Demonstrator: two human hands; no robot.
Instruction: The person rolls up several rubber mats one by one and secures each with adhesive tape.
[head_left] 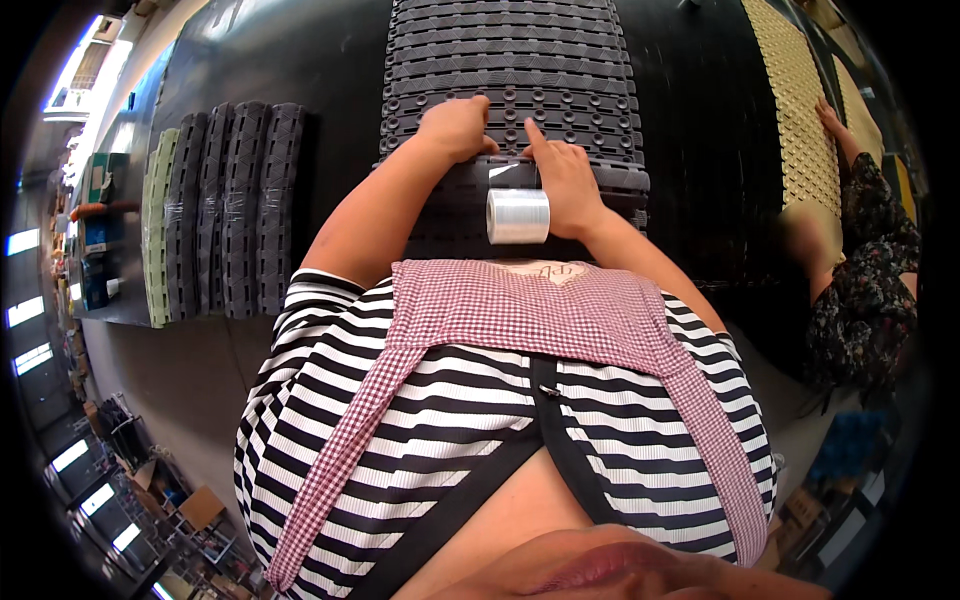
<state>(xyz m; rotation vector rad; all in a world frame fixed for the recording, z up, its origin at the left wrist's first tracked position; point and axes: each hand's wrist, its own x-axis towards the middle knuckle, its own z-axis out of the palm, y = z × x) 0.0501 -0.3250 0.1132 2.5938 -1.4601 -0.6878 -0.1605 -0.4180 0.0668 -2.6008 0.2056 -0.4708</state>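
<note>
A dark grey slatted mat [510,60] with a row of round studs stretches away from me on the black table, its near end folded or rolled over. My left hand [455,130] is closed at the mat's left-middle part, fingers curled against it. To its right, my right hand [566,180] lies over the near end, index finger stretched toward the studs and the other fingers partly bent. Beside that hand stands a roll of clear film [519,217], below a shiny strip on the mat; whether the hand touches the roll I cannot tell.
Several grey rolled or stacked mats [235,210] and a pale green one [160,228] lie on the table [290,50] at left. At right a person in a dark patterned sleeve [868,270] works by a yellow studded mat [800,110]. Shelves and boxes fill the left background.
</note>
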